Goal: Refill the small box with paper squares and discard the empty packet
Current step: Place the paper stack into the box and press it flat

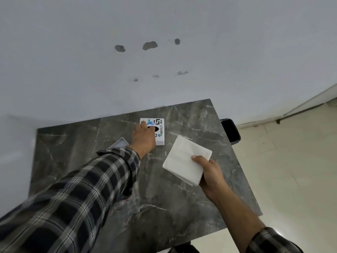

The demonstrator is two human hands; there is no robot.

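Note:
A small white box (159, 131) with coloured print and a dark oval opening on top lies near the far edge of the dark marble table (182, 198). My left hand (144, 137) rests on its left half, fingers over the top. My right hand (209, 170) holds a stack of white paper squares (186, 161) by its lower right corner, just above the table and to the right of the box. A clear plastic packet (125, 201) lies partly hidden under my left sleeve.
A white flat piece, perhaps a lid (119, 142), shows behind my left wrist. A black bin (230, 131) stands on the floor past the table's right edge. A white wall runs behind the table.

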